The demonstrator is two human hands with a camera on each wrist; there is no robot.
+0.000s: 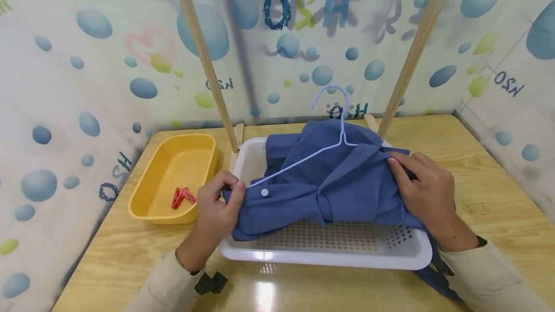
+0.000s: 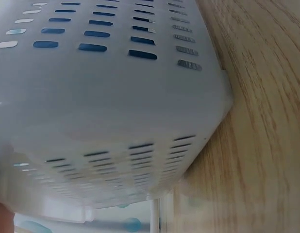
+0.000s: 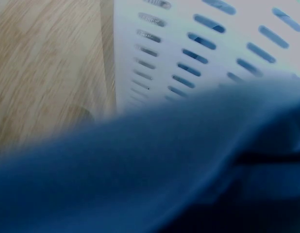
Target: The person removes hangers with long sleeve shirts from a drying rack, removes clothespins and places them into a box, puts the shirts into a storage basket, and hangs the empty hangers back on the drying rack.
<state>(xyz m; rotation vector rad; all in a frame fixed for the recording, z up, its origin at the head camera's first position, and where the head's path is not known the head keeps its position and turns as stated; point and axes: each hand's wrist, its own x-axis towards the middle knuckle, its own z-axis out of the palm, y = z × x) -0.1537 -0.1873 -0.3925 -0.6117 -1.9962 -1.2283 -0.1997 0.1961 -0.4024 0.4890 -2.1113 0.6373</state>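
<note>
A blue shirt (image 1: 299, 206) with a white button lies bunched over the white basket (image 1: 325, 260). A light purple hanger (image 1: 299, 162) shows its hook and one arm above the cloth; its right arm disappears under the collar. My left hand (image 1: 218, 203) pinches the shirt at the hanger's left end, thumb on top. On the other side, my right hand (image 1: 427, 189) grips the shirt's right part near the collar, thumb toward the cloth. Blurred blue fabric (image 3: 116, 174) fills the lower right wrist view. The left wrist view mostly shows the basket's slotted side (image 2: 106, 111).
A yellow tray (image 1: 145, 196) with red clothespins (image 1: 178, 199) stands left of the basket on the wooden table (image 1: 490, 191). Two wooden poles (image 1: 204, 57) rise behind the basket. A patterned curtain (image 1: 286, 66) surrounds the back and sides. Some blue cloth hangs past the basket's right front corner.
</note>
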